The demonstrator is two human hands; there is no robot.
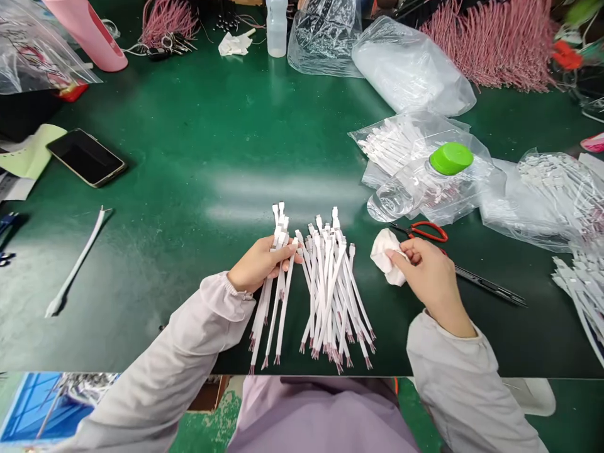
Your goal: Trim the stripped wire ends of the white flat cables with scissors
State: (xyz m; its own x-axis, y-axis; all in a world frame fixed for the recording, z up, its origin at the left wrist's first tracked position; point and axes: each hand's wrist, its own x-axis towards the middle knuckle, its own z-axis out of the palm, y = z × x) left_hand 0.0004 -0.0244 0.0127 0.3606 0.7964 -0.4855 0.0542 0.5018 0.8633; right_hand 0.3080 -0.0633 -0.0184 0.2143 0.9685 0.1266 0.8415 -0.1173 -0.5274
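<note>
My left hand (258, 263) is closed round a small bundle of white flat cables (276, 296) with reddish wire ends, held just above the green table. To its right lies a larger fan-shaped pile of the same white cables (330, 296). My right hand (427, 274) pinches a crumpled white cloth (384, 255) beside that pile. Red-handled scissors (427, 231) lie just behind the right hand.
A clear bottle with a green cap (450, 158) lies on bags of white cables (396, 141) at the right. More bagged cables (557, 189) sit far right. A phone (85, 157) and a single white cable (75, 264) lie left. Pink wire bundles (495, 41) line the back.
</note>
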